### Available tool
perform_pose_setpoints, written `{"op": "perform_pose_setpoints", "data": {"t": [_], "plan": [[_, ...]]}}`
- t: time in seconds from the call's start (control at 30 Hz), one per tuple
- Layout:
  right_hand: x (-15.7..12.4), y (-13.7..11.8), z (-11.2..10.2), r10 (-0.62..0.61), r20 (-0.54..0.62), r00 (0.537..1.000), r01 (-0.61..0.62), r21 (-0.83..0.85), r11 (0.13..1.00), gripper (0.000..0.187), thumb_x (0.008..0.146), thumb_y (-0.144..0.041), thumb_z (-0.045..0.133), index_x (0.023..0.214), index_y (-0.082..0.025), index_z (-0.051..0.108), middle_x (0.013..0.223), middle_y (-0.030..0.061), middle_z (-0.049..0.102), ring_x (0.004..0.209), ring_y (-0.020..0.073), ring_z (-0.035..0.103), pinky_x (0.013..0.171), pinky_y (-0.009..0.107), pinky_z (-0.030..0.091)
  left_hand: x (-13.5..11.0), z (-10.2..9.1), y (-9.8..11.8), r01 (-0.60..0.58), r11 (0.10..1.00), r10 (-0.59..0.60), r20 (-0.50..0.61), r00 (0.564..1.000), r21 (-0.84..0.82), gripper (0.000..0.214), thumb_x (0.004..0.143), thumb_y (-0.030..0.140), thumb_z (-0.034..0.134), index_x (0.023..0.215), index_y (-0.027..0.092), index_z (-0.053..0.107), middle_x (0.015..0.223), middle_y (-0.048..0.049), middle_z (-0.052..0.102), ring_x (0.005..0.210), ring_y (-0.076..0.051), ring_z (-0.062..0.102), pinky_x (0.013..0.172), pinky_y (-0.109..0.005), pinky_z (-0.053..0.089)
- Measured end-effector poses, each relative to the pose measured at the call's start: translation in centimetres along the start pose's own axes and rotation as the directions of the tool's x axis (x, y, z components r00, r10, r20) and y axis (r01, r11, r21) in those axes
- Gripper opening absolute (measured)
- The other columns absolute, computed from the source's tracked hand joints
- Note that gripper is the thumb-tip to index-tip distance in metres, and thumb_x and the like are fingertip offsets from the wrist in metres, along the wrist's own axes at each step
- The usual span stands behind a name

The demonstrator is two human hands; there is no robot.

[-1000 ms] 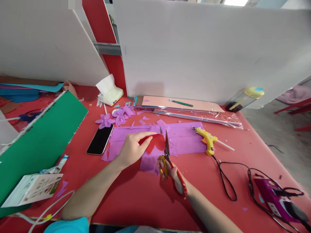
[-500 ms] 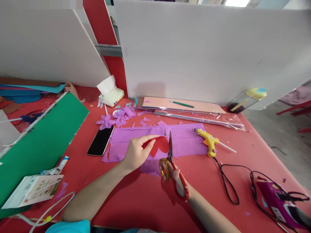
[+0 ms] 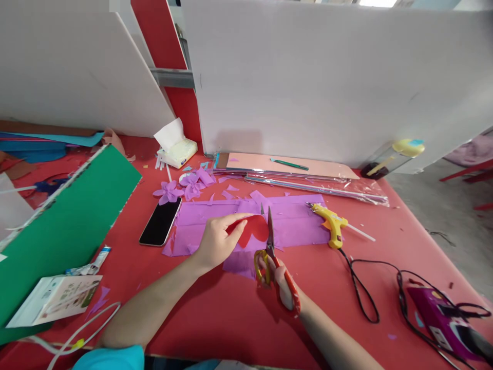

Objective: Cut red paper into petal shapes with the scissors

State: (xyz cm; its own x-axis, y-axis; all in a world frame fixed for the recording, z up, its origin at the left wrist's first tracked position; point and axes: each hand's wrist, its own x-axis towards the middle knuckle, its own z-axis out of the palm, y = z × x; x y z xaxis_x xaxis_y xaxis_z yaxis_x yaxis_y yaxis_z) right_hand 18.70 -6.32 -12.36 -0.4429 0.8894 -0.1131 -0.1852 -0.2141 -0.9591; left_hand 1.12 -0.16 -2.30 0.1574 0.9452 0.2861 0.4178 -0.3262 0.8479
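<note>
The left hand, thumb and fingers pinched, holds a thin, smooth red piece with rounded lobes over a flat, rectangular purple sheet. At the sheet's near edge, the right hand, partly curled, grips metal-bladed scissors with yellow and red loop handles, blades parted. Petalled purple flowers lie by its far left corner; a yellow plastic glue gun crosses its right end.

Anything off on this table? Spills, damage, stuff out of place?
Clutter, mainly: purple scraps lie scattered on and around the purple sheet, though the left hand holds a red piece. The yellow glue gun lies with its nozzle over that sheet; whether it's hot doesn't show. No spill visible.
</note>
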Motion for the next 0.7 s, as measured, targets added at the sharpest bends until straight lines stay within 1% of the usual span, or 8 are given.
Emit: {"op": "perform_pose_setpoints", "data": {"t": [0.23, 0.43, 0.7], "plan": [[0.11, 0.10, -0.01, -0.039, -0.021, 0.999, 0.039, -0.016, 0.999, 0.059, 0.075, -0.079, 0.030, 0.069, -0.021, 0.037, 0.062, -0.0046, 0.030, 0.049, 0.0091, 0.024, 0.045, 0.024, 0.024, 0.05, -0.29, -0.18, 0.009, 1.000, -0.010, 0.017, 1.000, 0.017, 0.024, 0.085, 0.022, 0.051, 0.100, 0.019, 0.070, 0.099, -0.0032, 0.073, 0.092, -0.019, 0.068, 0.084, -0.027, 0.054], [0.16, -0.07, -0.08, 0.028, -0.055, 0.998, -0.030, -0.020, 0.999, 0.062, 0.067, -0.084, 0.035, 0.063, -0.022, 0.035, 0.057, -0.0036, 0.031, 0.049, 0.0099, 0.025, 0.042, 0.025, 0.025, 0.17, -0.51, -0.34, 0.001, 0.999, -0.003, 0.033, 0.999, 0.038, 0.024, 0.084, 0.020, 0.051, 0.100, 0.020, 0.069, 0.099, -0.0018, 0.073, 0.092, -0.018, 0.068, 0.083, -0.026, 0.054], [0.19, -0.22, 0.12, 0.053, -0.067, 0.996, -0.053, -0.003, 0.999, 0.061, 0.067, -0.083, 0.039, 0.063, -0.022, 0.035, 0.056, -0.0052, 0.025, 0.046, 0.0080, 0.019, 0.038, 0.024, 0.022, 0.19, -0.56, -0.27, 0.001, 0.999, -0.003, 0.040, 0.999, 0.051, 0.024, 0.084, 0.020, 0.051, 0.100, 0.018, 0.070, 0.099, -0.0032, 0.073, 0.092, -0.018, 0.068, 0.083, -0.026, 0.054]]}}
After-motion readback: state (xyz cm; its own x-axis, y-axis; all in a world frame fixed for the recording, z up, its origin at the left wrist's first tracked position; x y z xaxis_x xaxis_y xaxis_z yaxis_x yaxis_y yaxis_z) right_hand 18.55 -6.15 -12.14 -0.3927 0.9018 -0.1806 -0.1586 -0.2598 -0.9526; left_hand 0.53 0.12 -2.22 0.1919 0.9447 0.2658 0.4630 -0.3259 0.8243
